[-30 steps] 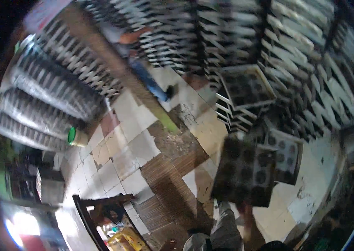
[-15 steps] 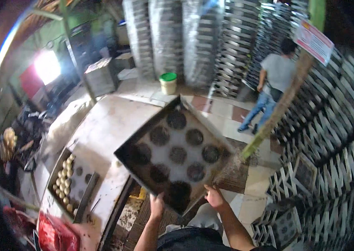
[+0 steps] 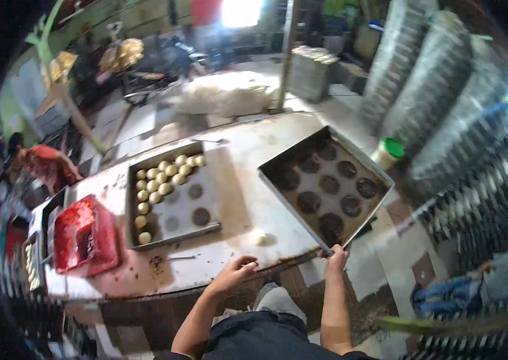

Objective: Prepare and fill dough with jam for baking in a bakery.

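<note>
My right hand [image 3: 337, 258] pinches the near corner of a shallow, square metal tray with dark round marks [image 3: 326, 197], which is turned cornerwise at the right end of the long white counter [image 3: 242, 180]; I cannot tell whether it rests there. My left hand [image 3: 237, 273], fingers loosely parted, holds nothing by the counter's near edge. I'd expect the tray to be stiff, fairly light, perhaps greasy, best gripped by opposite rims.

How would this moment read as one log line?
right hand: gripping dark-spotted tray | left hand: empty, near lone pale ball | table: red tub, tray of pale balls
</note>
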`<state>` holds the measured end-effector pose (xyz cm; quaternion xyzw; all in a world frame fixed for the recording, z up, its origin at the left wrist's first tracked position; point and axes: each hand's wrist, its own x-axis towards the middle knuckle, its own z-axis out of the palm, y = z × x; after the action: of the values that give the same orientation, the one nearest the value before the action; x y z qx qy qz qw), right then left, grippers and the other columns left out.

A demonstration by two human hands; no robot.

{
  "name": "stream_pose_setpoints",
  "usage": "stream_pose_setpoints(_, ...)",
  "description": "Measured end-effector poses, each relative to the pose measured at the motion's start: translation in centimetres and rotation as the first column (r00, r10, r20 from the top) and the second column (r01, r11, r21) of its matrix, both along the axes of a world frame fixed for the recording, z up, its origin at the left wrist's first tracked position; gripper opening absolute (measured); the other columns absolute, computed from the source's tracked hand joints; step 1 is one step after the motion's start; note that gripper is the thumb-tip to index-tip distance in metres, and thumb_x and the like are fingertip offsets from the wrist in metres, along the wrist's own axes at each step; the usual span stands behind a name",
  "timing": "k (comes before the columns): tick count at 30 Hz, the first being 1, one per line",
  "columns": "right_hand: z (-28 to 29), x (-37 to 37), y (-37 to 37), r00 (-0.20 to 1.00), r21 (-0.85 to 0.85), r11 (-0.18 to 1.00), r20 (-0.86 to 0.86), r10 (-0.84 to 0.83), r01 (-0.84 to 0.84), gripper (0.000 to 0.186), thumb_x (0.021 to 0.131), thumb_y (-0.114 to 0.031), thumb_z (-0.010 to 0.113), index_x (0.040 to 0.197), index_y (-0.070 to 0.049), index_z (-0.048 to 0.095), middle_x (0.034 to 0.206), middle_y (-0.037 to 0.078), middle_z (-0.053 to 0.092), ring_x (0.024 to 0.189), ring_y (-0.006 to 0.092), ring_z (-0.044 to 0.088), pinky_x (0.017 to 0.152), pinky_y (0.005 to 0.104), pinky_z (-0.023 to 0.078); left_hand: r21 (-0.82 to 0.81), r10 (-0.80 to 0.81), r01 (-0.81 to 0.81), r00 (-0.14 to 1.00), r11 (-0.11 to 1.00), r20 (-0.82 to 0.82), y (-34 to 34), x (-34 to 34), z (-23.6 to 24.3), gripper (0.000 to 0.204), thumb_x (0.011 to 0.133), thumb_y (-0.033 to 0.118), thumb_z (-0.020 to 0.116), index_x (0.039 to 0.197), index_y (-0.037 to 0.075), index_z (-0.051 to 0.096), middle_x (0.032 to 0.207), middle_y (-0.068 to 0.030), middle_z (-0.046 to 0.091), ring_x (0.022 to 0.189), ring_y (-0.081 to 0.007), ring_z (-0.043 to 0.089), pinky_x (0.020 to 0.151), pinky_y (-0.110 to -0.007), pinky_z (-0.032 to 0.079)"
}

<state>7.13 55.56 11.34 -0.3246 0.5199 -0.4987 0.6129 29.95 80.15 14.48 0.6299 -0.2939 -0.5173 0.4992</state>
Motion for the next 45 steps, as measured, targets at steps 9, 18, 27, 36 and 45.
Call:
stream_pose_setpoints(9,-3.3,9.6,-8.2,0.905,0.268,0.934,-0.291,0.311,-0.235,0.052,0.091,-0.031,0.053,0.125,0.006,0.040,0.085,0.019,0.064,0.061,0.0279,0.065,0.058,0.0402,0.053,0.268,0.623,-0.647,0.762,0.714,0.177,4.1,2.1,-0.1,0.036,0.103,0.024,0.058,0.129,-0.001,0.060,0.117,-0.0101,0.069,0.098,-0.0185,0.066,0.084,-0.034,0.052)
stream_pose_setpoints(18,4.5,5.1,-15.2,0.638,-0.428,0.699,-0.768,0.052,-0.573,0.027,0.099,-0.023,0.060,0.107,0.001,0.070,0.085,0.014,0.072,0.071,0.0263,0.068,0.064,0.0387,0.054,0.315,0.388,-0.421,0.907,0.851,0.163,-3.4,-0.4,-3.1,0.038,0.105,0.028,0.055,0.129,0.000,0.060,0.115,-0.0102,0.069,0.101,-0.0187,0.067,0.089,-0.033,0.053)
stream_pose_setpoints(27,-2.4,10.6,-4.7,0.095,-0.084,0.045,-0.925,0.368,-0.995,0.032,0.092,-0.018,0.064,0.115,0.004,0.067,0.112,0.023,0.067,0.112,0.0360,0.063,0.098,0.0477,0.050,0.168,0.289,-0.387,0.860,0.907,0.421,-4.5,-5.8,-1.2,0.035,0.102,0.027,0.057,0.125,0.002,0.064,0.113,-0.0196,0.072,0.106,-0.0309,0.068,0.093,-0.039,0.052)
stream_pose_setpoints(36,-7.3,11.9,-0.4,-0.123,0.123,-0.004,-0.992,-0.032,-0.992,0.035,0.093,-0.019,0.064,0.108,0.012,0.065,0.133,0.032,0.052,0.121,0.0452,0.054,0.103,0.0497,0.047,0.362,0.629,-0.724,0.689,0.587,0.359,13.2,-13.4,-9.2,0.039,0.100,0.032,0.059,0.124,0.003,0.064,0.119,-0.0186,0.069,0.110,-0.0338,0.066,0.095,-0.042,0.051)
stream_pose_setpoints(45,-6.4,17.4,0.2,-0.345,0.352,-0.068,-0.934,-0.097,-0.934,0.025,0.088,-0.009,0.056,0.086,0.010,0.073,0.099,0.033,0.069,0.098,0.0425,0.066,0.091,0.0451,0.054,0.021,0.550,-0.609,0.731,0.793,0.403,3.4,-6.0,-8.1,0.040,0.102,0.032,0.055,0.125,-0.001,0.060,0.119,-0.0241,0.068,0.110,-0.0378,0.066,0.094,-0.045,0.051)
